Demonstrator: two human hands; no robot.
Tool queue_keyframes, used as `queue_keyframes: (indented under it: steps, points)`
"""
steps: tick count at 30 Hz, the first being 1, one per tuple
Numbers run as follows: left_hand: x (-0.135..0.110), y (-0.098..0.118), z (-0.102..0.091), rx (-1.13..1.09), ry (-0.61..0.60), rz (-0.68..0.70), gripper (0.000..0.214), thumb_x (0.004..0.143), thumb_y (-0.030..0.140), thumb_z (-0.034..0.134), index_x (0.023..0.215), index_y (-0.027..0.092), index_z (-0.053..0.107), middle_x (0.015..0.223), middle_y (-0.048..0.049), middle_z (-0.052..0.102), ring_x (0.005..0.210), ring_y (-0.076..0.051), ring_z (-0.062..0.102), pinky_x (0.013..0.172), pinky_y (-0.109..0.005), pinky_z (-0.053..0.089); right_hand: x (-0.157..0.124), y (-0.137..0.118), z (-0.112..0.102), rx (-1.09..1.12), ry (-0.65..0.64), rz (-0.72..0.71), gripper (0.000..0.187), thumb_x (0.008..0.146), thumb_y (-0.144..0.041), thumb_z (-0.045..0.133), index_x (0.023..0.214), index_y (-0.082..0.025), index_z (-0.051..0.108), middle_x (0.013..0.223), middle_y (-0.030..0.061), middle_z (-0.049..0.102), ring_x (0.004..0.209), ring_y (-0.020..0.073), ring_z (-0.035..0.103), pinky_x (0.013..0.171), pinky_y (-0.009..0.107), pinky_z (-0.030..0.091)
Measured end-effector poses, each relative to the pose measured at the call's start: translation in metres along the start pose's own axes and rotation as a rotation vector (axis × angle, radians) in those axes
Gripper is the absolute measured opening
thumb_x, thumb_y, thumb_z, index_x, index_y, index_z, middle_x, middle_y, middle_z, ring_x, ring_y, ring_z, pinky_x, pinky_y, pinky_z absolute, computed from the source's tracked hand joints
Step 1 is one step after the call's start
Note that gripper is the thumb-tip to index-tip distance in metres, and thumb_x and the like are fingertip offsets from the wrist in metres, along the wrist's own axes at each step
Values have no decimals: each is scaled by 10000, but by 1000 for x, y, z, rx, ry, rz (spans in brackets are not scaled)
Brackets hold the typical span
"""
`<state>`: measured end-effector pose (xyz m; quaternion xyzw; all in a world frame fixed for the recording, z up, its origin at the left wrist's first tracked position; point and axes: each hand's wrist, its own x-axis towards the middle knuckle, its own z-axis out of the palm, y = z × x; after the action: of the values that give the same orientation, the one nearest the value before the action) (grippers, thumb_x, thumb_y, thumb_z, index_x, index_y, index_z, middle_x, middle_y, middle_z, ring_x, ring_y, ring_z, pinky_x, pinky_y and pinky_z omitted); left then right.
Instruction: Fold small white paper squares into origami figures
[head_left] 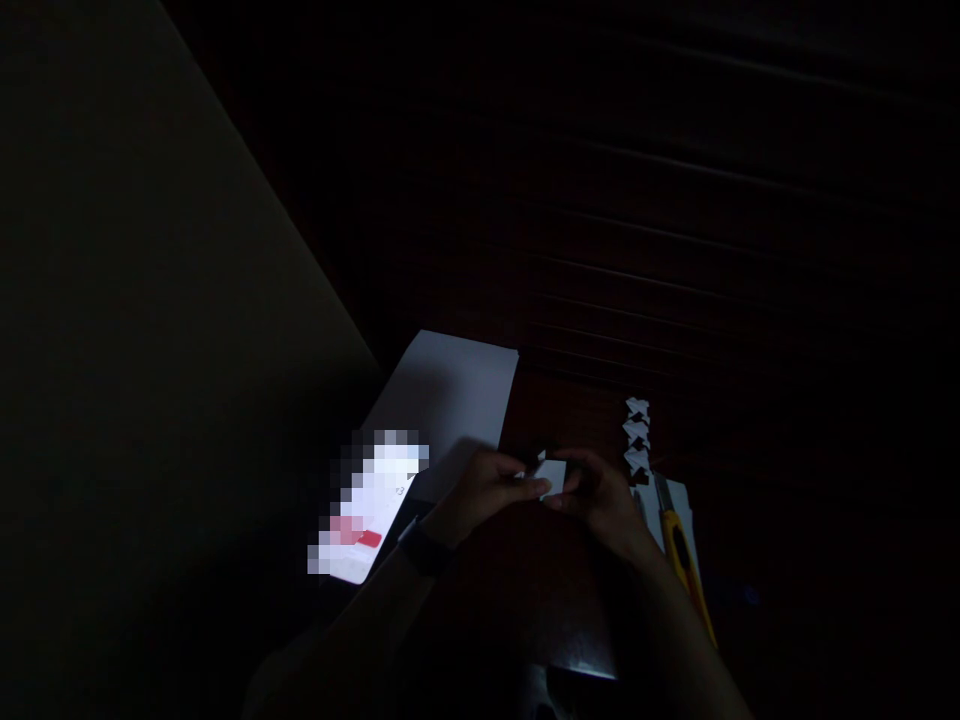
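Observation:
A small folded piece of white paper point(553, 474) is held between both hands, above the dark table. My left hand point(487, 485), with a dark band on its wrist, is closed on the paper's left side, thumb lying across its front. From the right, my right hand point(600, 495) pinches the opposite edge between thumb and fingers. Several small folded white paper shapes point(637, 432) stand in a column just beyond my right hand. To the right of my right forearm lies a yellow utility knife point(679, 550), resting partly on white paper point(684, 500).
A lit phone screen point(375, 520), partly pixelated, glows left of my left hand. Behind it lie large white sheets point(457, 385). The dark wooden tabletop point(525, 580) reflects light near its front edge. A pale wall point(150, 300) rises at left; the surroundings are very dark.

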<state>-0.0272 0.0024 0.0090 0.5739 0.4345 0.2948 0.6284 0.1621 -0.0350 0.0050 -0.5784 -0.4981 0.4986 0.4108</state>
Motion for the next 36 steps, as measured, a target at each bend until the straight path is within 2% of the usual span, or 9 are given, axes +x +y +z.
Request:
queue_keyframes:
  steps: [7, 12, 16, 20, 25, 28, 32, 34, 36]
  points:
    - [5, -8, 13, -39, 162, -45, 299, 713, 410, 684, 578, 148, 634, 534, 22, 515, 498, -90, 433, 466, -217, 273, 1, 7, 5, 77, 45, 5, 485, 597, -262, 783, 1053, -233, 620, 660, -39, 603, 630, 152, 560, 603, 269, 434]
    - [9, -9, 19, -270, 292, 1, 239, 698, 349, 717, 838, 157, 696, 833, -57, 679, 757, -177, 608, 636, -248, 435, 2, 17, 22, 214, 141, 27, 488, 590, -274, 799, 1035, -231, 604, 649, -48, 600, 627, 144, 562, 633, 271, 442]
    - [8, -8, 19, -338, 356, -34, 276, 693, 303, 723, 914, 141, 691, 887, -81, 683, 773, -186, 619, 635, -255, 455, 0, 20, 35, 209, 214, 11, 465, 606, -273, 789, 1027, -225, 597, 651, -48, 595, 626, 143, 561, 646, 279, 451]
    - [6, -8, 17, -301, 406, 8, 346, 675, 263, 733, 1003, 172, 676, 942, -58, 679, 804, -167, 619, 655, -234, 466, -1, 20, 38, 180, 224, 23, 481, 601, -253, 793, 1037, -222, 592, 630, -53, 590, 614, 140, 554, 630, 272, 446]
    - [8, -10, 18, -271, 349, 14, 498, 705, 309, 716, 1169, 178, 590, 875, -60, 698, 779, -183, 646, 658, -254, 489, 0, 21, 35, 243, 223, 40, 475, 600, -224, 799, 1030, -220, 596, 623, -61, 605, 609, 129, 559, 639, 260, 442]
    - [10, -10, 21, -274, 338, 17, 560, 708, 328, 721, 1217, 179, 542, 900, -68, 698, 831, -198, 650, 704, -272, 498, 1, 22, 35, 413, 261, 77, 467, 594, -204, 807, 1013, -217, 601, 618, -72, 604, 615, 123, 578, 672, 265, 454]
    - [10, -13, 24, -311, 233, 21, 354, 751, 367, 678, 1020, 139, 649, 992, -89, 681, 899, -207, 630, 741, -274, 489, -1, 21, 39, 652, 256, 116, 473, 594, -174, 809, 1016, -212, 597, 620, -76, 624, 620, 120, 605, 712, 278, 472]
    - [9, -15, 23, -292, 181, 8, 302, 772, 390, 651, 887, 113, 683, 919, -88, 690, 846, -198, 630, 712, -266, 481, -2, 21, 41, 678, 221, 125, 485, 606, -190, 805, 1039, -210, 586, 663, -51, 660, 658, 144, 630, 734, 306, 483]
    - [9, -17, 21, -297, 175, -1, 307, 781, 403, 637, 853, 109, 689, 867, -82, 691, 799, -187, 628, 693, -265, 474, -3, 21, 41, 621, 179, 129, 493, 635, -229, 792, 1075, -210, 570, 696, -22, 683, 690, 170, 647, 745, 337, 490]
